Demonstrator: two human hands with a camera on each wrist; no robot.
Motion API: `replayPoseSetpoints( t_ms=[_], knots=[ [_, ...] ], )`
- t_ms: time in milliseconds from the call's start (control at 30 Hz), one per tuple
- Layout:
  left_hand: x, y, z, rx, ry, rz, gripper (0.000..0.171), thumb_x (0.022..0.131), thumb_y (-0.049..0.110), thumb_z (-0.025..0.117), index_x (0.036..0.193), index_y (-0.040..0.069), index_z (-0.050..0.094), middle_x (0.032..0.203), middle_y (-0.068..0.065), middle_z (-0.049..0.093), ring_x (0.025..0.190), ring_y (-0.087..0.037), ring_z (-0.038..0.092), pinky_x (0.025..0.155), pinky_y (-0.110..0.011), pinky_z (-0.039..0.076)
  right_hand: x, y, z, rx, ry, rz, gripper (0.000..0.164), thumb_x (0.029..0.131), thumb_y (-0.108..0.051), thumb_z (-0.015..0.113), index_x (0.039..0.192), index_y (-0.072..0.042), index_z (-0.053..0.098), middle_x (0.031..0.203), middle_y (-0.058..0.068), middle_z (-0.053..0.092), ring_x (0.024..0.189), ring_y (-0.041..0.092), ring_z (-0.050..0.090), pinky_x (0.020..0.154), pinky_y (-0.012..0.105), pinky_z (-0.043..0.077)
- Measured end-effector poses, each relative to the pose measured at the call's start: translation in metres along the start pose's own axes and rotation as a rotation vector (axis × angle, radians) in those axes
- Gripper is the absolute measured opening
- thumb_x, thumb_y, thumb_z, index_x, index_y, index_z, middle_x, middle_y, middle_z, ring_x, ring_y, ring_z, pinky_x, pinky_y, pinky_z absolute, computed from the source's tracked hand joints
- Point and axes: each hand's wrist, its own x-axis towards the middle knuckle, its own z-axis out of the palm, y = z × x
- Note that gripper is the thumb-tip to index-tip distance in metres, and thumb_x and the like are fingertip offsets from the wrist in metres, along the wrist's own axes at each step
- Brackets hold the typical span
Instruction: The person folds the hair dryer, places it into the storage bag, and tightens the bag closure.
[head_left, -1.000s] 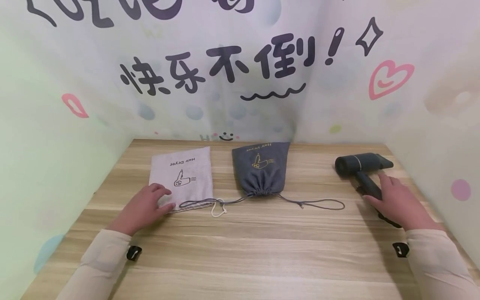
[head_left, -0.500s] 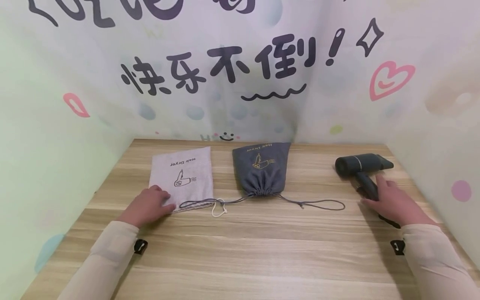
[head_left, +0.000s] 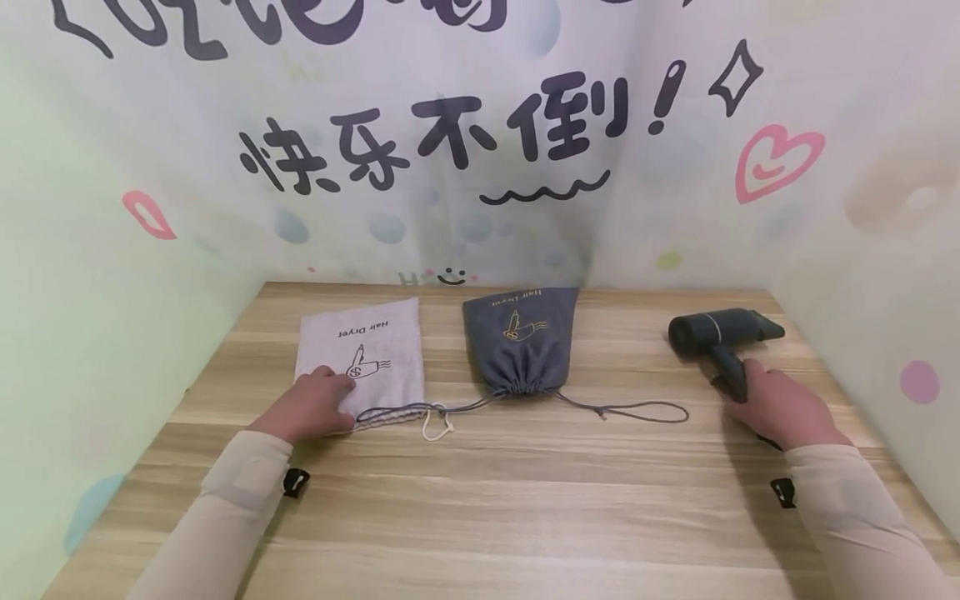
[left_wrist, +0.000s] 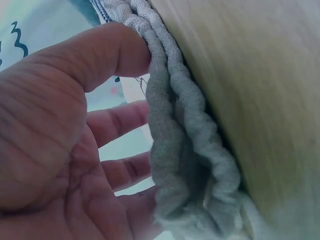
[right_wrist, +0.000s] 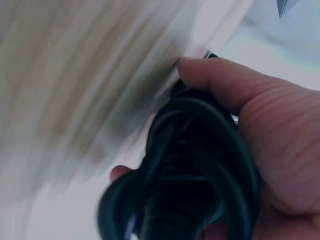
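Wooden tabletop (head_left: 480, 500): dryer (head_left: 723, 327) near right edge, wide gap to dark bag (head_left: 519, 346).

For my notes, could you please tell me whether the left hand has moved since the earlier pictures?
Yes: the left hand has shifted right, toward the printed dryer on the pale bag.

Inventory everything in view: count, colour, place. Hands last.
table: 1, light wood, foreground
walls: 3, pale, back and sides
pale bag: 1, light grey, left
white cord: 1, white, from pale bag
dark bag: 1, dark grey, middle
dark loops: 2, grey, from dark bag
dryer: 1, dark, right
cable: probably 1, black, by dryer
wrist units: 2, black, one per wrist
sleeves: 2, cream, front
left hand: 1, bare, on pale bag
right hand: 1, bare, gripping dryer
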Motion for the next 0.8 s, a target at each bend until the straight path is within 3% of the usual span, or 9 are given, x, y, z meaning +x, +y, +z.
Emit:
replayPoseSetpoints(
  t_ms=[233, 467, 667, 800],
  knots=[
    [0.002, 0.003, 0.002, 0.012, -0.031, -0.027, 0.06, 0.07, 0.019, 0.072, 0.125, -0.003, 0.063, 0.114, -0.025, 0.054, 0.094, -0.043, 0.053, 0.08, -0.055, 0.049, -0.004, -0.008, -0.003, -0.019, -0.02, 0.057, 0.058, 0.09, -0.023, 0.066, 0.119, 0.017, 0.035, 0.081, 0.029, 0.056, 0.067, 0.04, 0.057, 0.052, 0.053, 0.045],
    [-0.001, 0.006, 0.002, 0.021, -0.026, -0.047, 0.059, 0.072, 0.02, 0.071, 0.125, -0.003, 0.062, 0.114, -0.026, 0.053, 0.092, -0.041, 0.052, 0.076, -0.055, 0.05, -0.003, -0.01, 0.0, -0.005, -0.03, 0.076, 0.051, 0.088, -0.014, 0.06, 0.116, 0.02, 0.034, 0.083, 0.034, 0.054, 0.067, 0.043, 0.055, 0.053, 0.053, 0.045],
    [-0.003, 0.009, 0.001, 0.024, -0.012, -0.04, 0.057, 0.072, 0.019, 0.07, 0.123, -0.004, 0.062, 0.113, -0.026, 0.054, 0.092, -0.042, 0.053, 0.075, -0.056, 0.05, -0.001, -0.009, 0.004, 0.017, 0.03, 0.095, 0.041, 0.084, -0.01, 0.059, 0.109, 0.015, 0.038, 0.084, 0.032, 0.055, 0.064, 0.042, 0.054, 0.049, 0.05, 0.043],
    [-0.005, 0.01, 0.001, 0.032, -0.011, -0.049, 0.058, 0.072, 0.019, 0.071, 0.124, -0.004, 0.062, 0.114, -0.026, 0.054, 0.093, -0.042, 0.053, 0.075, -0.055, 0.05, -0.002, -0.012, 0.005, 0.01, 0.105, 0.094, 0.039, 0.085, -0.013, 0.062, 0.105, 0.014, 0.042, 0.086, 0.033, 0.054, 0.069, 0.048, 0.052, 0.051, 0.054, 0.042]
  ],
)
